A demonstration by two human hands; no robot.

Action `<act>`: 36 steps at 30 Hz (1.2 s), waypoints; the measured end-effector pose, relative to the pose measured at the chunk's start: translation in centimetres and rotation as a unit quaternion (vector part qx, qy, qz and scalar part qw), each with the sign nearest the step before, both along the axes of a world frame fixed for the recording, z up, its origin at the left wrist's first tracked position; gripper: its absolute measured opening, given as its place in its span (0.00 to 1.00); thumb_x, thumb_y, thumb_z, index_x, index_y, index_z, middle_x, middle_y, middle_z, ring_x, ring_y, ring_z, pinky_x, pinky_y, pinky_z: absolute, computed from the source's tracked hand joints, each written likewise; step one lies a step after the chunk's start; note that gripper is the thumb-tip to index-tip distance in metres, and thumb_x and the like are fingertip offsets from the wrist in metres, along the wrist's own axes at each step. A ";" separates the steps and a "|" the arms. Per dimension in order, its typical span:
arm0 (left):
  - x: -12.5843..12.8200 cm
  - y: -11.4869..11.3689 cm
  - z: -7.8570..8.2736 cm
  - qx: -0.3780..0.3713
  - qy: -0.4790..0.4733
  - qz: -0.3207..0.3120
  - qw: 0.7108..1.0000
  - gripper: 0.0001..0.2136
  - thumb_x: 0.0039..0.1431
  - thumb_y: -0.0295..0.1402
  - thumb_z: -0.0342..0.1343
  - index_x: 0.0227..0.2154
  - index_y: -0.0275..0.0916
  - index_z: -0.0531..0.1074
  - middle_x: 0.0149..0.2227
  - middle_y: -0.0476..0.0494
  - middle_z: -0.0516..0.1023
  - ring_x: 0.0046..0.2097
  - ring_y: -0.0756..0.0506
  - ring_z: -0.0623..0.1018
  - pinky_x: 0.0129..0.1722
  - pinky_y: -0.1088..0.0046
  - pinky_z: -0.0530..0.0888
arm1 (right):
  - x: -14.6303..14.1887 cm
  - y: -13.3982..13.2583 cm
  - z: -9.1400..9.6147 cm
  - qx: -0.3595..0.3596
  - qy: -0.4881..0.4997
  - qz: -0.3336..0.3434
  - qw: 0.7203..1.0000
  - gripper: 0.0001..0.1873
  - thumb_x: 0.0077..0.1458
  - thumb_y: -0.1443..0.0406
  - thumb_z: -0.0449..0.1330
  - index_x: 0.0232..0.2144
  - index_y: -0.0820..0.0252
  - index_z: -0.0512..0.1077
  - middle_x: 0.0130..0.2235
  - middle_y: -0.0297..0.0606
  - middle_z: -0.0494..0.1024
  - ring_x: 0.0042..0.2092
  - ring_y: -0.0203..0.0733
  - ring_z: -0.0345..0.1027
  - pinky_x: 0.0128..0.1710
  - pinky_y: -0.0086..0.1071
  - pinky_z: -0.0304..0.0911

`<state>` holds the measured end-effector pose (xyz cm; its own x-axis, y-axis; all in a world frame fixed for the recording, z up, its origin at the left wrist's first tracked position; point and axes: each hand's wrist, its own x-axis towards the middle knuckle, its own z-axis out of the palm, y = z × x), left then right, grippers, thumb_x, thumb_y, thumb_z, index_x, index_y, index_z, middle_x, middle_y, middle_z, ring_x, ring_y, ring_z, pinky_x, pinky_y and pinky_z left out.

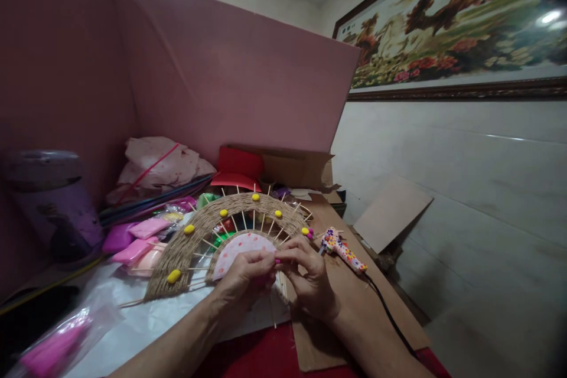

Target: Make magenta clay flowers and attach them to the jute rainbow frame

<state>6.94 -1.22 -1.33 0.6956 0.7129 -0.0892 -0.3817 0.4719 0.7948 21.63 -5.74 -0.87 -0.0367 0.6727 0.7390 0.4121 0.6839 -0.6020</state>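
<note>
My left hand and my right hand meet fingertip to fingertip, both closed in a pinch. Between them shows a small bit of magenta modelling clay. Just behind them lies a fan-shaped piece of woven twine and thin sticks, with a pink dotted half-circle at its centre. Yellow clay dots are spaced along its outer band. Beside the rightmost yellow dot sit some magenta clay bits. My hands cover part of the fan's lower right side.
A flower-patterned glue gun with a black cord rests on brown cardboard at right. Bags of pink and purple clay lie left, near a purple container. A bag with pink clay is at front left.
</note>
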 end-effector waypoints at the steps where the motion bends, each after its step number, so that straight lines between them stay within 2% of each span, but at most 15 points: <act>1: 0.0 -0.1 0.1 -0.001 0.000 0.003 1.000 0.11 0.44 0.36 0.65 0.23 0.32 0.72 0.20 0.49 0.68 0.20 0.56 0.65 0.19 0.81 0.57 | 0.0 0.0 0.0 -0.005 0.003 -0.003 1.000 0.09 0.51 0.70 0.60 0.36 0.53 0.75 0.33 0.37 0.70 0.34 0.38 0.66 0.29 0.30 0.63; 9: 0.2 -0.3 0.0 -0.009 0.012 0.016 1.000 0.14 0.43 0.39 0.65 0.23 0.32 0.71 0.20 0.48 0.68 0.20 0.55 0.65 0.19 0.81 0.56 | -0.1 0.1 0.3 -0.004 0.027 -0.012 1.000 0.04 0.51 0.69 0.61 0.32 0.56 0.74 0.32 0.36 0.69 0.33 0.37 0.65 0.28 0.29 0.61; 12: 0.3 0.0 -0.5 -0.013 0.007 0.033 0.999 0.15 0.43 0.39 0.65 0.21 0.33 0.68 0.20 0.50 0.67 0.20 0.57 0.63 0.20 0.82 0.56 | 0.0 0.1 0.1 -0.002 -0.014 -0.028 1.000 0.05 0.53 0.70 0.60 0.33 0.57 0.73 0.33 0.37 0.70 0.34 0.37 0.65 0.29 0.29 0.61; 16: 0.4 0.4 -1.1 0.023 0.030 0.031 0.999 0.13 0.43 0.37 0.65 0.23 0.34 0.69 0.17 0.53 0.64 0.18 0.57 0.60 0.19 0.81 0.53 | 0.3 0.0 -0.3 -0.006 -0.066 -0.039 0.997 0.07 0.53 0.71 0.58 0.35 0.58 0.73 0.35 0.39 0.70 0.35 0.38 0.65 0.30 0.30 0.62; 20: 0.2 0.3 -0.6 0.018 0.015 0.020 1.000 0.13 0.41 0.36 0.66 0.20 0.32 0.69 0.16 0.52 0.63 0.19 0.57 0.60 0.19 0.80 0.52 | 0.4 -0.1 -0.2 -0.022 -0.067 -0.030 0.997 0.07 0.53 0.70 0.58 0.36 0.58 0.72 0.36 0.39 0.70 0.35 0.38 0.65 0.29 0.29 0.62; 24: 0.1 0.0 0.2 -0.012 0.007 0.013 1.000 0.12 0.42 0.34 0.66 0.23 0.31 0.72 0.19 0.51 0.66 0.21 0.57 0.62 0.21 0.81 0.55 | 0.3 0.0 0.1 -0.015 -0.058 -0.035 0.998 0.06 0.54 0.70 0.58 0.34 0.59 0.73 0.35 0.39 0.70 0.34 0.37 0.65 0.29 0.29 0.62; 30: 0.2 0.0 -0.1 -0.005 -0.018 0.017 1.000 0.13 0.41 0.35 0.67 0.22 0.31 0.72 0.18 0.50 0.66 0.21 0.56 0.63 0.21 0.81 0.55 | 0.3 0.0 0.0 -0.012 -0.060 -0.034 0.998 0.06 0.54 0.70 0.58 0.35 0.59 0.72 0.35 0.39 0.70 0.35 0.38 0.66 0.30 0.30 0.62; 33: 0.3 0.0 0.1 -0.011 -0.008 0.030 0.999 0.13 0.42 0.37 0.66 0.23 0.31 0.72 0.20 0.50 0.68 0.21 0.57 0.63 0.21 0.81 0.55 | 0.3 -0.1 0.0 -0.004 -0.055 -0.038 0.998 0.06 0.54 0.71 0.57 0.35 0.58 0.72 0.35 0.39 0.70 0.36 0.38 0.66 0.31 0.30 0.62; 36: 0.3 0.0 0.3 -0.002 0.010 0.050 0.999 0.15 0.40 0.39 0.66 0.20 0.32 0.70 0.17 0.51 0.65 0.19 0.57 0.61 0.19 0.80 0.52 | 0.4 -0.1 -0.1 -0.001 -0.068 -0.048 0.997 0.07 0.54 0.72 0.57 0.35 0.58 0.72 0.35 0.39 0.71 0.37 0.39 0.66 0.33 0.31 0.63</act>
<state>7.28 -1.21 -0.99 0.6184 0.7787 -0.1057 -0.4107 0.4349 0.8014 22.00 -5.89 -0.96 -0.0721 0.6791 0.7305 0.5530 0.6367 -0.5374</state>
